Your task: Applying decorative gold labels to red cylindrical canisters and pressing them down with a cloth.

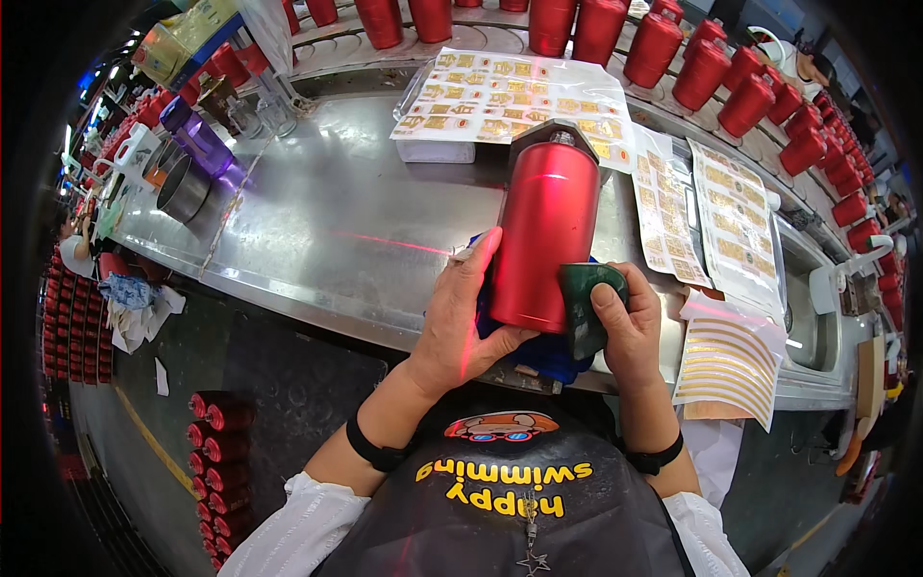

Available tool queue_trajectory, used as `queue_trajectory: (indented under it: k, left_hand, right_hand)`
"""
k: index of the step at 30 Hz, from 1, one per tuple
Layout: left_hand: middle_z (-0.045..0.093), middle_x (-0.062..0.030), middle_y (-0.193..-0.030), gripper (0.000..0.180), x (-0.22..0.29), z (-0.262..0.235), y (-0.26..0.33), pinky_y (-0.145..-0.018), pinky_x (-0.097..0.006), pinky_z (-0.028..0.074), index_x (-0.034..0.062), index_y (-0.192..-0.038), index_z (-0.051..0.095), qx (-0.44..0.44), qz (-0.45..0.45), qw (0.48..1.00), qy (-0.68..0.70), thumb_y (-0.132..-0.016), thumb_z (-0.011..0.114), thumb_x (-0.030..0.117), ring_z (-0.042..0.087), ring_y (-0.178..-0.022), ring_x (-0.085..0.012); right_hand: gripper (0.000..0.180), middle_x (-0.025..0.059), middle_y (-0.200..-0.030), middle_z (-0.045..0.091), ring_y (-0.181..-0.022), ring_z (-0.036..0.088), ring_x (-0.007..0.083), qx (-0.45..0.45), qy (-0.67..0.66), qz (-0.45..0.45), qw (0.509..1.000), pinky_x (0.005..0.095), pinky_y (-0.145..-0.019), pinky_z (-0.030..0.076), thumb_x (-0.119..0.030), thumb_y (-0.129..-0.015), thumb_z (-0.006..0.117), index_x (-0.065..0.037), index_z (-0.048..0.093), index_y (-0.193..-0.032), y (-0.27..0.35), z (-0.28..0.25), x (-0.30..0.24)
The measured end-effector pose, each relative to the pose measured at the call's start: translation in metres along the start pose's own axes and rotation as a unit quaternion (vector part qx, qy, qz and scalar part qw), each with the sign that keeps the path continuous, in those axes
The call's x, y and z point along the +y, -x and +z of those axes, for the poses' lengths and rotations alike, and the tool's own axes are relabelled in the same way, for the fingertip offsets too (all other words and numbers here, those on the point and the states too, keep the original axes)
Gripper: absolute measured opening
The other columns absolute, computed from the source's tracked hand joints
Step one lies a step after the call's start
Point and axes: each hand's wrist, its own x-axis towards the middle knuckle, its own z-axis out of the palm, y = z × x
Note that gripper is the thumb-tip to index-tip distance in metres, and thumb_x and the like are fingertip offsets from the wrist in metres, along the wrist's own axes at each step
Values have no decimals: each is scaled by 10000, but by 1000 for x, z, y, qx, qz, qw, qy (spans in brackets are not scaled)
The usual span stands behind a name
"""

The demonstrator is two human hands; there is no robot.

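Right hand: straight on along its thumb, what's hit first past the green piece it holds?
Likely the red cylinder. The green piece in the right hand overlaps its lower side in view; whether they touch is unclear.

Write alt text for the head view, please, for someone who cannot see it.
A person's left hand holds a red cylinder at a steel workbench, while the right hand holds a dark green flat piece at its lower right. Around them are gold-patterned sheets and many red containers.
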Motion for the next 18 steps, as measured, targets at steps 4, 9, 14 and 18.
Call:
queue_trajectory:
  k: [4, 9, 14, 18]
  left_hand:
    - [485, -241, -1362, 925, 0, 1, 0, -1052, -464, 365, -39, -1454, 300, 2, -2, 1000, 6, -799, 758, 426, 493, -1228, -395]
    - [483, -241, -1364, 926, 0, 1, 0, -1050, -462, 367, -41, -1450, 306, 1, -6, 1000, 8, -798, 755, 440, 493, -1230, -392]
    - [480, -242, -1365, 928, -2, 1, 1, -1050, -461, 368, -40, -1449, 309, 1, -6, 1000, 6, -799, 751, 453, 490, -1234, -395]
    - [480, -243, -1367, 927, -2, 1, 0, -1051, -463, 367, -41, -1449, 309, 2, -7, 1000, 7, -800, 748, 455, 489, -1235, -396]
  right_hand:
    - [230, -15, -859, 618, -764, 531, 31, 1, -4, -1, 1000, 183, -687, 437, -217, -933, 681, -22, 578, -998, 0, -2, 3]
    - [228, -18, -852, 615, -758, 526, 29, 7, 0, -7, 1000, 184, -679, 435, -212, -930, 684, -22, 577, -998, 0, -1, 2]
    - [230, -18, -852, 615, -758, 526, 29, 7, 0, -5, 1000, 181, -679, 435, -213, -930, 683, -21, 578, -1000, 0, 0, 2]
    - [235, -16, -852, 616, -757, 533, 31, 8, -11, 0, 1000, 179, -678, 438, -221, -932, 683, -21, 579, -999, 0, 1, 2]
